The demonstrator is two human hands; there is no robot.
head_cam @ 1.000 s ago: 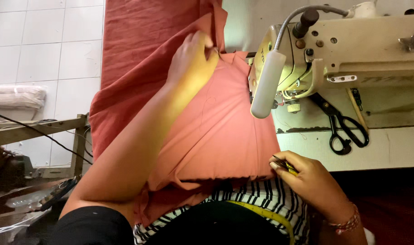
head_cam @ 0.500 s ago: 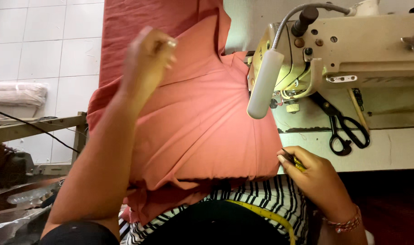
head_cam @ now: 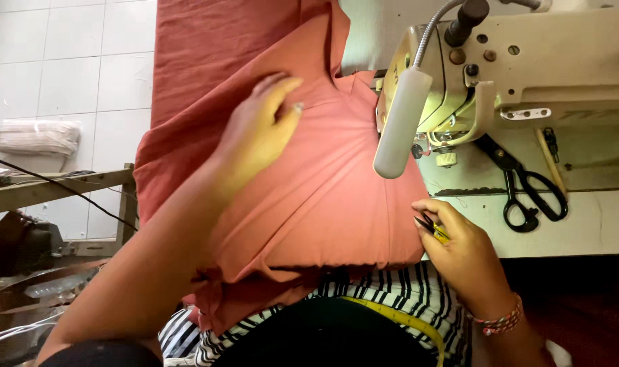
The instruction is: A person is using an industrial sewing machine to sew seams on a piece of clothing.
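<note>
here, left hand [head_cam: 258,139] flat on red cloth [head_cam: 336,197]

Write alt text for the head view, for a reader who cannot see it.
A person's left hand rests flat on red fabric spread before a cream sewing machine, while the right hand holds small snips at the fabric's edge. Black scissors lie on the machine table.

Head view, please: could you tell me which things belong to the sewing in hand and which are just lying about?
In use:
salmon fabric under left hand
small snips in right hand
sewing machine

Lying about:
black scissors
folded white cloth
yellow tape measure
</note>
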